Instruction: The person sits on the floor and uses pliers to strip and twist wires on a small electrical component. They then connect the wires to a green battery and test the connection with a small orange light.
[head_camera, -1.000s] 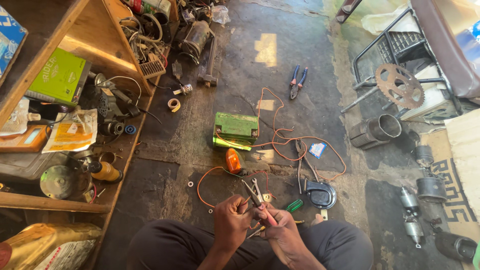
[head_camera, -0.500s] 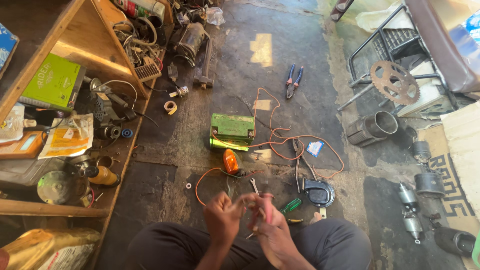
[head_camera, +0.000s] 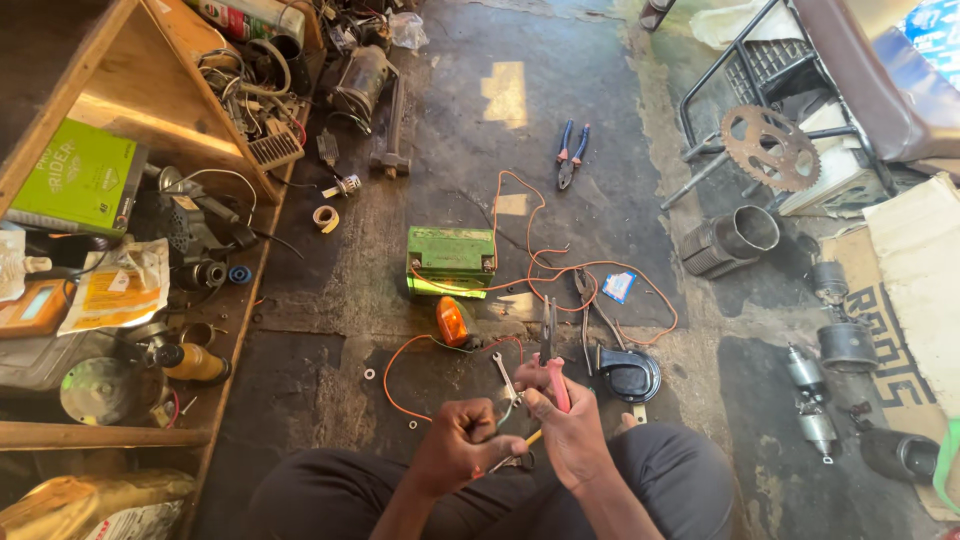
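I sit on a dark workshop floor with both hands close together over my knees. My right hand grips pink-handled pliers, their jaws pointing away from me. My left hand is closed on a small metal part with a wire end, right beside the plier handles. An orange wire loops on the floor from my hands toward an orange indicator light and a green battery. A black horn lies just right of my hands.
Blue-handled pliers lie further out on the floor. A wooden shelf crowded with parts stands at the left. At the right are a rusty sprocket, a metal cylinder, starter motors and cardboard.
My hands have stayed over my knees and shifted slightly; the pliers are turned more upright, their jaws pointing away. The camera view drifted a little.
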